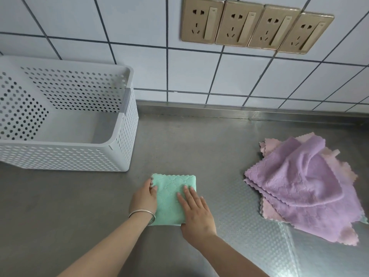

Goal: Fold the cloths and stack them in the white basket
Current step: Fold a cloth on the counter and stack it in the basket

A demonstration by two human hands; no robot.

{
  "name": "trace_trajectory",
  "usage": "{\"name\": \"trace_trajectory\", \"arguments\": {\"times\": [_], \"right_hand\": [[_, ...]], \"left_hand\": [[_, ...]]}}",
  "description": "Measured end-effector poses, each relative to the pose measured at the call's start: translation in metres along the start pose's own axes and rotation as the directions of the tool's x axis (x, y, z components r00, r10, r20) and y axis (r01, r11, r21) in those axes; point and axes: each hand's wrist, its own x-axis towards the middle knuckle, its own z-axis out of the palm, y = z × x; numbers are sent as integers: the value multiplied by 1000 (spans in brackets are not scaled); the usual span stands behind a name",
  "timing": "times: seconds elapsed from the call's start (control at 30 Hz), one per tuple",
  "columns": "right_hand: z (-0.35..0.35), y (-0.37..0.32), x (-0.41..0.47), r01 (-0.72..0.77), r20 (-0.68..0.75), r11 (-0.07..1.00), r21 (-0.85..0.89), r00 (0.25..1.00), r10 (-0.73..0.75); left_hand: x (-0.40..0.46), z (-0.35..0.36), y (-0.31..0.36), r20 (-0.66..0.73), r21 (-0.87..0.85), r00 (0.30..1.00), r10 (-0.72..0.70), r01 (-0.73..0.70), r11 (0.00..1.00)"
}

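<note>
The green cloth (pixel 171 198) lay folded into a narrow rectangle on the steel table (pixel 199 148), just in front of you and a little right of the white basket (pixel 127 136); in the head view your left hand (pixel 144 198) sat at its left edge, the fingers (pixel 152 189) curled onto that edge and the thumb out of sight, so whether they pinched it you could not tell from here; a silver bangle (pixel 142 213) circled that wrist; your right hand (pixel 196 211) lay flat on the cloth's right half, fingers straight and close together, pressing it down; the basket stood on the table at the left, against the tiled wall (pixel 139 56); well to the right lay a loose heap of purple cloths (pixel 303 182) over pink ones (pixel 269 144), unfolded; four gold sockets (pixel 257 27) sat on the wall above.
</note>
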Motion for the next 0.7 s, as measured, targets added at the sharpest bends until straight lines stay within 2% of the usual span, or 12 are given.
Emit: {"name": "trace_trajectory", "arguments": {"times": [0.2, 0.37, 0.47, 0.5, 0.57, 0.63, 0.67, 0.7], "right_hand": [[-2, 1, -6, -1, 47, 1000, -5, 999, 1], [-1, -4, -14, 3, 171, 1000, -9, 985, -1], [6, -4, -13, -1, 144, 1000, -3, 990, 2], [5, -4, -11, 0, 146, 1000, -22, 989, 3], [2, -3, -8, 32, 199, 984, -173, 980, 3], [-3, -4, -10, 63, 235, 983, -175, 972, -21], [-5, -5, -11, 52, 196, 989, -140, 980, -23], [-6, -5, -10, 24, 76, 994, -103, 997, -16]], "left_hand": [[-1, 1, -5, -84, -106, 996, -43, 35, 994], [8, -1, -10, -62, -61, 995, -77, 73, 995], [10, -3, -15, -67, 19, 996, -66, 67, 998], [11, -5, -16, -70, 53, 996, -61, 64, 997], [12, -7, -20, -72, 96, 996, -60, 67, 993], [9, -8, -25, -62, 100, 997, -51, 57, 993], [6, -7, -28, -56, 101, 997, -46, 51, 994], [3, -7, -30, -53, 104, 998, -41, 46, 994]]}}
